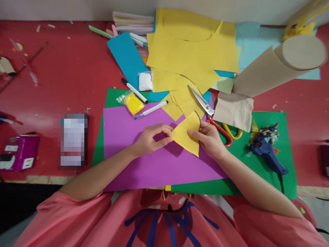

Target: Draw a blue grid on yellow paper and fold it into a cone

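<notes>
Between my hands is a fan-shaped piece of yellow paper [187, 133], with a dark line along its curved edge. My left hand [156, 139] pinches its pointed left corner between thumb and fingers. On the other side my right hand [209, 137] grips the wide end, thumb on top and fingers underneath. The piece is held over a purple sheet [133, 154]. Close to my right hand lie scissors [222, 132] with red and yellow handles, blades apart and resting on yellow paper scraps [185, 92].
Markers [154, 109], a yellow clay packet [133, 103] and a white packet [145, 81] lie beyond my left hand. A blue glue gun [268, 152] rests on the green sheet [272, 185]. A paper roll [277, 68] stands back right; a blurred phone [74, 140] lies left.
</notes>
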A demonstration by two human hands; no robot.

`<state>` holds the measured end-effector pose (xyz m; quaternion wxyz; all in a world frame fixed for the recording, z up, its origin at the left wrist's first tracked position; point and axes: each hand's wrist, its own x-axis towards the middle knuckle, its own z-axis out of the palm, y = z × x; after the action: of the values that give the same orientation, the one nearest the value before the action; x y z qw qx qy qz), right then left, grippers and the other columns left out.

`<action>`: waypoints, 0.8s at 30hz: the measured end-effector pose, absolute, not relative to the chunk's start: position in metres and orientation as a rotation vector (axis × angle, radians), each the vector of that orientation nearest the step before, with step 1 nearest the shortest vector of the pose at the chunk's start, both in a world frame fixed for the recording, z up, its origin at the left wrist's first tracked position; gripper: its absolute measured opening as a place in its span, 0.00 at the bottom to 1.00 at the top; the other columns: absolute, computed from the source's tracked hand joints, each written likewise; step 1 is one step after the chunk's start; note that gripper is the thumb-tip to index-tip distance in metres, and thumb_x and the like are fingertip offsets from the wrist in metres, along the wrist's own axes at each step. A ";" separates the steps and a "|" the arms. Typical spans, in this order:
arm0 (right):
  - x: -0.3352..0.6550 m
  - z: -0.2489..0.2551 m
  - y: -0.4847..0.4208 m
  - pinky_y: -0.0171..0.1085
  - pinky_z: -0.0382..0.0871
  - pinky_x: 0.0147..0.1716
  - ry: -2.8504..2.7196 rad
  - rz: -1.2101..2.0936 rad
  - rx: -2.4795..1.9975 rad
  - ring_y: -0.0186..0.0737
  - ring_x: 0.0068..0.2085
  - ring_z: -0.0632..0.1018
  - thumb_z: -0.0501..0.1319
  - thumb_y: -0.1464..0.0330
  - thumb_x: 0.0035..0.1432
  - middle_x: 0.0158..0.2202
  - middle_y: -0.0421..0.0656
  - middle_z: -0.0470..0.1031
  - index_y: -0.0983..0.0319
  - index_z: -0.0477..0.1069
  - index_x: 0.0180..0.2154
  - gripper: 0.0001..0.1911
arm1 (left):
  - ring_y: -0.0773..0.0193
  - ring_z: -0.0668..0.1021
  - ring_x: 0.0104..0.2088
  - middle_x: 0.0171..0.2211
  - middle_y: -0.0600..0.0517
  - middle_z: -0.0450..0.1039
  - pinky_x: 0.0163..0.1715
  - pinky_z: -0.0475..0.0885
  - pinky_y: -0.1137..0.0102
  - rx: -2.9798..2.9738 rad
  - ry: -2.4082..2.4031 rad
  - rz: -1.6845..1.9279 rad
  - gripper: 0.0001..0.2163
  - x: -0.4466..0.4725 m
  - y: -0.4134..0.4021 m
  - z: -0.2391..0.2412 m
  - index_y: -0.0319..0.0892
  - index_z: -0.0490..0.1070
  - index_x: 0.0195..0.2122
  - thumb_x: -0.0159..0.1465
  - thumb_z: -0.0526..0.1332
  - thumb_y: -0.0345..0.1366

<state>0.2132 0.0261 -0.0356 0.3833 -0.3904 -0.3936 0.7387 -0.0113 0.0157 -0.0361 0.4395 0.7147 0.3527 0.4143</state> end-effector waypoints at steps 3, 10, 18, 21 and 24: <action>0.213 -0.038 0.026 0.35 0.77 0.34 -0.977 1.872 -0.983 0.35 0.32 0.81 0.68 0.69 0.55 0.34 0.40 0.81 0.58 0.78 0.40 0.09 | 0.64 0.79 0.43 0.41 0.49 0.77 0.43 0.74 0.70 1.678 0.910 1.062 0.03 -0.014 0.017 -0.039 0.43 0.72 0.32 0.63 0.64 0.34; 0.216 -0.040 0.028 0.34 0.76 0.31 -1.097 1.867 -0.955 0.36 0.31 0.81 0.69 0.68 0.53 0.31 0.41 0.82 0.58 0.80 0.41 0.11 | 0.64 0.79 0.45 0.43 0.48 0.78 0.43 0.74 0.70 1.447 0.855 1.154 0.04 -0.012 0.019 -0.039 0.42 0.71 0.32 0.64 0.63 0.35; 0.220 -0.039 0.030 0.36 0.78 0.42 -1.297 1.725 -0.911 0.38 0.40 0.83 0.67 0.71 0.55 0.39 0.40 0.83 0.53 0.82 0.38 0.09 | 0.65 0.80 0.42 0.39 0.48 0.79 0.40 0.74 0.72 1.401 0.844 1.185 0.03 -0.011 0.020 -0.038 0.42 0.73 0.32 0.62 0.65 0.34; 0.220 -0.040 0.029 0.36 0.79 0.41 -1.335 1.714 -0.892 0.38 0.38 0.83 0.65 0.71 0.58 0.37 0.41 0.84 0.52 0.82 0.38 0.09 | 0.66 0.80 0.41 0.38 0.49 0.79 0.40 0.74 0.73 1.436 0.813 1.215 0.01 -0.012 0.020 -0.040 0.42 0.73 0.33 0.62 0.65 0.32; 0.220 -0.039 0.028 0.36 0.78 0.41 -1.410 1.655 -0.884 0.37 0.39 0.83 0.63 0.72 0.59 0.39 0.41 0.83 0.52 0.82 0.39 0.12 | 0.66 0.80 0.41 0.39 0.49 0.78 0.39 0.75 0.73 1.468 0.807 1.231 0.01 -0.012 0.021 -0.041 0.42 0.73 0.33 0.62 0.65 0.32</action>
<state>0.2202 0.0276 -0.0394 0.3868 -0.3473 -0.5540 0.6503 -0.0122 0.0209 -0.0414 0.5066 0.6088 0.3348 0.5106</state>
